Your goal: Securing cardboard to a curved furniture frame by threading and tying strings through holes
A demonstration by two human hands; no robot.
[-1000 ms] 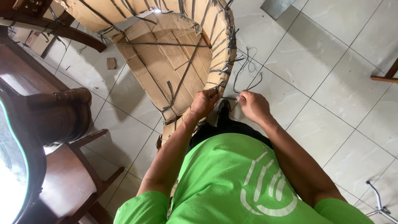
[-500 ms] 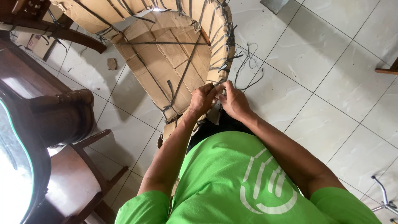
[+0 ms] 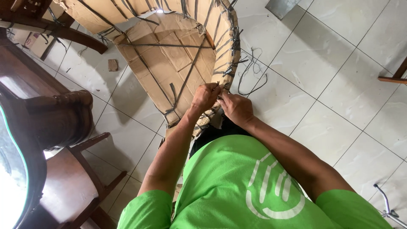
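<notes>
Hands: both met at the near lower edge of the cardboard-wrapped piece (image 3: 169, 63), close together, almost touching.
Left hand (image 3: 205, 96): its grip was pressed together, pinching a dark strap (image 3: 218, 87) at the rim of the cardboard.
Right hand (image 3: 236, 109): fingers curled at the same edge, just beside the left; whether its grip pinched the strap or only rested on it could not be told.
Cardboard-wrapped piece: a large curved form covered in brown cardboard and bound by many dark straps, lying on the tiled floor (image 3: 330, 76) in front of the person and tilted toward them.
Loose strap ends (image 3: 252, 70): thin dark lengths trailed on the tiles just right of the cardboard rim.
Shirt (image 3: 250, 186): bright green with a pale emblem, filling the lower middle of the view.
Wooden chair (image 3: 63, 182): dark brown, at the lower left, well apart from the hands.
Carved wooden furniture (image 3: 46, 114): dark, along the left side, near the chair.
Small block (image 3: 112, 65): lay on the tiles left of the cardboard.
Metal piece (image 3: 388, 208): at the lower right corner, too small to identify.
</notes>
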